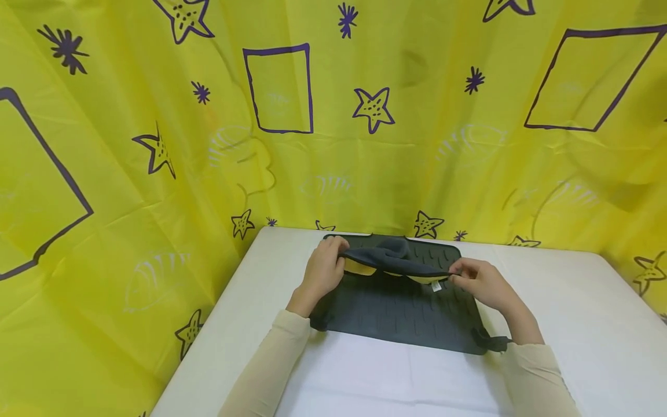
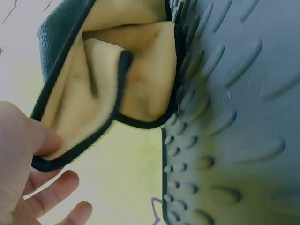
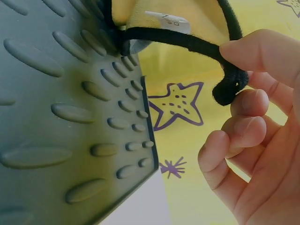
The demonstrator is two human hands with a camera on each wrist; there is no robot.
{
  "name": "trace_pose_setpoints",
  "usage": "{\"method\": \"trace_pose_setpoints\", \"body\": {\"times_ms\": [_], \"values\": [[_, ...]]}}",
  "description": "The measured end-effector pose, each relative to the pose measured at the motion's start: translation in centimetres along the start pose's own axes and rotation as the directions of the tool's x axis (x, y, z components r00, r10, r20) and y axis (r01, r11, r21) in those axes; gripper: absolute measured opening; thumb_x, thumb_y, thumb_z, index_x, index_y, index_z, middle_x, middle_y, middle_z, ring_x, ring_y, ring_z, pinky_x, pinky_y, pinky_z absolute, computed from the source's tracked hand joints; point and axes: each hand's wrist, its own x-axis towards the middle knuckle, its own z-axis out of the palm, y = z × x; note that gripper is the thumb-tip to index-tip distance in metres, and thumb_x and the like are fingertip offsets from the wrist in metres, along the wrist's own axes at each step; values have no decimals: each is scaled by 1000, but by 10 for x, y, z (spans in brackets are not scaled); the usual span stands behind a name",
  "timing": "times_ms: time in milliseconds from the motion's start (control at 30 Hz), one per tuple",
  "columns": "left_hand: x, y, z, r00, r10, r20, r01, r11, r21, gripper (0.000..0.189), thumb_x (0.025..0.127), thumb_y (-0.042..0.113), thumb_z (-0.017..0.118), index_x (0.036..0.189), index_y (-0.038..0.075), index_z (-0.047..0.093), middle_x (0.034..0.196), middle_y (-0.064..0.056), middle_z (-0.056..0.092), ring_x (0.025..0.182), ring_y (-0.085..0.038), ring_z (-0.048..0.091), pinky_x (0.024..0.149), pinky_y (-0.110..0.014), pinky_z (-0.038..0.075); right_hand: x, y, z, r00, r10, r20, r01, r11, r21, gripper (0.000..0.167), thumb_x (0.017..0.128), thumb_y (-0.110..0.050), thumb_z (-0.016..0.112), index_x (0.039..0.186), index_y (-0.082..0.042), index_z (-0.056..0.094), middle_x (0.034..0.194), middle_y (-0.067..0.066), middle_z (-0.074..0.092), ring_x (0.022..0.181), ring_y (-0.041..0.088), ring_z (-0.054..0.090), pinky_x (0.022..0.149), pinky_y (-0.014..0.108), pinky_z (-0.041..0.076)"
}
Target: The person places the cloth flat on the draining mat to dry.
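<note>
A two-sided cloth [image 1: 388, 262], dark grey on one face and yellow on the other with black edging, is held up between both hands over a dark ridged mat [image 1: 401, 318]. My left hand [image 1: 324, 267] pinches one corner of it between thumb and fingers. The opposite corner is pinched by my right hand [image 1: 484, 282]. Between them the cloth sags and folds, its yellow side [image 2: 140, 79] turned in toward the folds in the left wrist view. A small white tag [image 3: 168, 21] hangs from the cloth near the right hand.
The mat lies on a white table [image 1: 250, 289], its raised oval ridges [image 3: 33, 58] showing in the wrist views. Behind and to the left hangs a yellow curtain [image 1: 333, 162] printed with purple stars and squares. A dark band [image 1: 492, 341] sits at the right wrist.
</note>
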Motion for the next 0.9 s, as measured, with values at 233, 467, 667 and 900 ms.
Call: {"method": "trace_pose_setpoints", "body": {"times_ms": [233, 467, 667, 900], "values": [[0, -12, -6, 995, -63, 82, 64, 998, -3, 13, 94, 13, 72, 107, 14, 71, 97, -2, 64, 91, -20, 57, 79, -36, 51, -2, 0, -5, 999, 35, -5, -35, 999, -27, 9, 96, -10, 66, 103, -5, 69, 73, 3, 49, 68, 12, 45, 61, 30, 36], [0, -21, -14, 978, -50, 204, 56, 998, -24, 10, 93, 12, 74, 103, 14, 74, 96, -3, 68, 91, -19, 61, 83, -37, 52, -5, 3, -9, 999, 31, 28, -30, 999, -33, 10, 97, -12, 68, 105, -8, 70, 73, 2, 49, 66, 10, 44, 60, 29, 36], [3, -25, -20, 996, 8, 88, -2, 997, -71, 8, 94, 10, 73, 102, 14, 73, 95, -3, 67, 92, -20, 60, 83, -38, 52, -8, 3, -15, 1000, -1, 24, 2, 1000, -23, 8, 96, -11, 68, 104, -9, 71, 74, 1, 48, 67, 9, 45, 61, 29, 35], [4, -24, -32, 999, 18, 38, -13, 991, -130, 9, 93, 8, 74, 99, 14, 73, 93, -4, 65, 89, -21, 59, 81, -39, 51, -11, -1, -18, 998, 5, 58, -6, 1000, 20, 9, 97, -11, 68, 104, -7, 70, 74, 1, 48, 68, 9, 46, 63, 28, 37]]}}
